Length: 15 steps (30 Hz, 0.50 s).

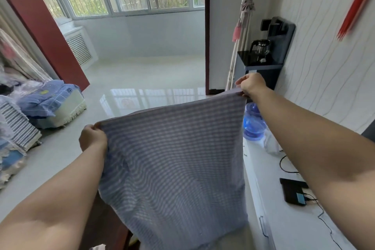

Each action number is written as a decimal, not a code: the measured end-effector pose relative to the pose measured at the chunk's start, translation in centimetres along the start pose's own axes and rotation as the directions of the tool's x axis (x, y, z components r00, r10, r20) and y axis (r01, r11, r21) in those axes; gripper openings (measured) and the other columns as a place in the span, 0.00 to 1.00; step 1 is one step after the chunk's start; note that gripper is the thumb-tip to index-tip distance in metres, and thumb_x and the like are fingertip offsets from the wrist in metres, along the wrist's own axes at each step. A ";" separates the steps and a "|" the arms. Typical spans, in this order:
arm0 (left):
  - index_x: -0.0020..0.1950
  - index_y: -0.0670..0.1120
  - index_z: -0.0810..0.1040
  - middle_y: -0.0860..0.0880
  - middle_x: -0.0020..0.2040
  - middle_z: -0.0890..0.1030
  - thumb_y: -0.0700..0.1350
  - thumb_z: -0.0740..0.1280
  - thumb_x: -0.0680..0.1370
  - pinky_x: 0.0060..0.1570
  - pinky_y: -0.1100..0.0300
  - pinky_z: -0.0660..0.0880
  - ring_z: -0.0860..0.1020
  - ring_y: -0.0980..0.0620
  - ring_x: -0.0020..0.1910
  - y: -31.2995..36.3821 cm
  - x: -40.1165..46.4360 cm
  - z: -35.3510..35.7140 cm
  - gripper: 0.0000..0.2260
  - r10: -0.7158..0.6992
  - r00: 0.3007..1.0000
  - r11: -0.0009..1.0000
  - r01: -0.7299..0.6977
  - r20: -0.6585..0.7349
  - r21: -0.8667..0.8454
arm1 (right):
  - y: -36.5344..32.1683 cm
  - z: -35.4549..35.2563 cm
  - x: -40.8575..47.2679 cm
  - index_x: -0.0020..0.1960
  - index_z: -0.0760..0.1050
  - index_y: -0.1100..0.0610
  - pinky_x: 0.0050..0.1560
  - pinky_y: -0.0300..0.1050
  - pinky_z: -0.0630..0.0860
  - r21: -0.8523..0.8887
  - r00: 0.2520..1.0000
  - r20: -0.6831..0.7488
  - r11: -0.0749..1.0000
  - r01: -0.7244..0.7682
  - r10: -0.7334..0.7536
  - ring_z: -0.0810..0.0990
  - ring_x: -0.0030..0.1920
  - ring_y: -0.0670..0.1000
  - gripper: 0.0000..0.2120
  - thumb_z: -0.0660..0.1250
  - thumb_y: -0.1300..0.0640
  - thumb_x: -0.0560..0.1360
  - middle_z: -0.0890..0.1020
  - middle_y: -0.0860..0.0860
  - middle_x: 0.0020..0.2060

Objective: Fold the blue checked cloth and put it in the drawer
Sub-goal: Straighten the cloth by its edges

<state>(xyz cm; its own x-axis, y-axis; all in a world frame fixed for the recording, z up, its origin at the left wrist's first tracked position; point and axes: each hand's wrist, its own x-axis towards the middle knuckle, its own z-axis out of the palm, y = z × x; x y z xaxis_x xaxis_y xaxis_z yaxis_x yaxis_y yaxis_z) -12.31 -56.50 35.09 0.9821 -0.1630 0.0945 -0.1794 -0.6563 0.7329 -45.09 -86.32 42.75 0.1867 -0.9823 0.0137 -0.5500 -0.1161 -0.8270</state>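
Both forearms are bare up to the frame edge, with no sleeves in view. The left hand (pixel 92 138) and right hand (pixel 252 85) are ungloved.

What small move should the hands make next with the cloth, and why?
Probably bring the left hand and the right hand together to halve the blue checked cloth: each pinches a top corner, and it hangs spread and unfolded.

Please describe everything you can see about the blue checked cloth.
The blue checked cloth looks like thin woven fabric with fine blue and pale checks. It hangs spread out in the air, unfolded or nearly so, with soft wrinkles at lower left. The left hand pinches one top corner, the right hand the other, held higher. Its lower edge leaves the picture.
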 end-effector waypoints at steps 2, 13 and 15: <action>0.57 0.37 0.76 0.33 0.59 0.77 0.44 0.57 0.82 0.58 0.50 0.70 0.74 0.34 0.60 -0.3 -0.3 0.2 0.14 0.011 1.000 1.000 -0.011 0.026 0.014 | 0.3 -0.1 0.3 0.39 0.78 0.58 0.27 0.40 0.73 -0.013 0.994 0.060 0.996 -0.086 0.086 0.77 0.29 0.50 0.15 0.58 0.69 0.77 0.80 0.57 0.44; 0.61 0.37 0.74 0.34 0.61 0.76 0.43 0.55 0.82 0.60 0.50 0.69 0.73 0.34 0.62 -1.3 0.1 1.7 0.14 -0.062 0.997 0.998 0.062 0.043 -0.007 | 6.2 3.5 -2.8 0.51 0.80 0.57 0.50 0.47 0.75 -0.674 0.945 0.318 0.682 0.283 -0.078 0.78 0.52 0.59 0.13 0.59 0.64 0.73 0.81 0.56 0.51; 0.62 0.37 0.73 0.34 0.62 0.76 0.43 0.55 0.82 0.61 0.50 0.69 0.72 0.35 0.63 -1.1 0.3 1.9 0.15 -0.073 0.997 0.997 0.073 0.029 -0.010 | 7.1 3.8 -2.8 0.50 0.79 0.57 0.47 0.48 0.71 -0.728 0.960 0.271 0.636 0.254 -0.073 0.76 0.52 0.58 0.10 0.59 0.61 0.75 0.78 0.56 0.50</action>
<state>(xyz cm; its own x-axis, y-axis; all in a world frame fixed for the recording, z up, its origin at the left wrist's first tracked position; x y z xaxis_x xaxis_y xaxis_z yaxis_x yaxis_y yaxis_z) -11.88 -57.22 33.03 0.9905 -0.1360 0.0214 -0.1065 -0.6587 0.7448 -46.45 -83.88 34.70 0.4402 -0.8944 -0.0791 -0.8954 -0.4307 -0.1135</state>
